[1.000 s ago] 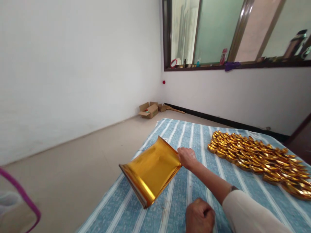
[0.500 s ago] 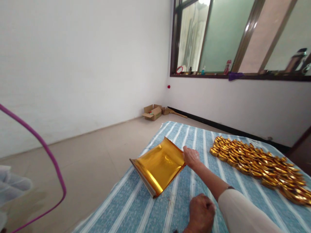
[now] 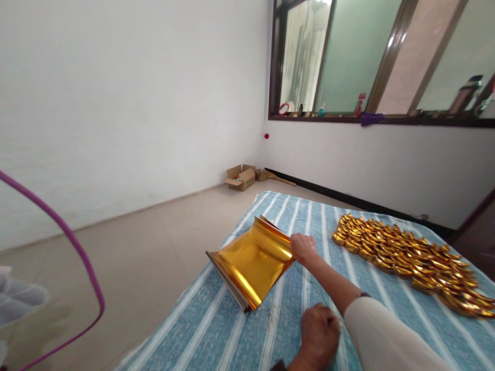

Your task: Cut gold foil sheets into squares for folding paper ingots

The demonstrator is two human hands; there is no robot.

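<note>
The gold sheets (image 3: 255,260) lie in a loose stack at the centre of the frame, over the blue-striped cloth (image 3: 247,342); their face bows and shines, and pale layers show along the lower-left edge; at the top two layers stand a little apart; whether the whole stack rests on the cloth I cannot tell.

The right hand (image 3: 303,248) has its fingers closed on the right-hand edge of the sheets, just right of the frame's centre; its arm runs down to a cream sleeve (image 3: 381,330) at the lower right; the left hand (image 3: 320,331), at bottom centre, is curled into a loose fist, knuckles up, with a small dark hollow at its right side; it is apart from the sheets, and I cannot tell whether anything is inside it; a bit of dark cuff (image 3: 278,366) shows at the bottom edge.

On the right of the frame many shiny gold pieces (image 3: 406,260) sit packed together in a band on the cloth, well apart from both hands; beyond, at mid-frame, an open box (image 3: 243,180) stands on the floor (image 3: 147,257); a purple tube (image 3: 83,252) curves through the lower left; at the upper right are a window (image 3: 356,56), a pink bottle (image 3: 359,104) and a flask (image 3: 466,95).
</note>
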